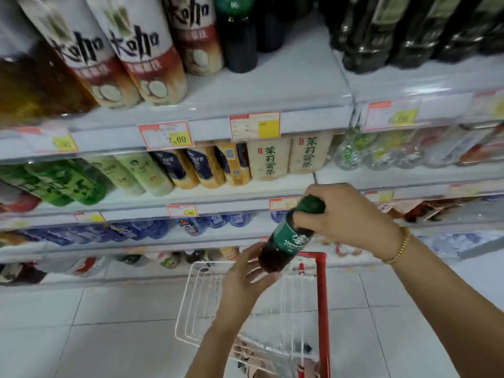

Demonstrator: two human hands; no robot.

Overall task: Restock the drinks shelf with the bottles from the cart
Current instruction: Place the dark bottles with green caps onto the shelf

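Observation:
A dark coffee bottle (286, 241) with a green label and green cap hangs tilted above the cart. My right hand (346, 214) grips its neck and cap from above. My left hand (245, 276) cups the bottle's base from below, fingers curved against it. Below them stands the white wire cart (191, 301) with a red handle post (321, 296). The drinks shelf (272, 85) in front has a bare patch beside a matching dark bottle (240, 42) with a green label.
White "Koho" bottles (141, 50) fill the top shelf's left; large dark bottles (395, 28) stand at the right. Tea and juice bottles (270, 159) line the second shelf, water bottles (152, 230) the third. White floor tiles (95, 336) lie left of the cart.

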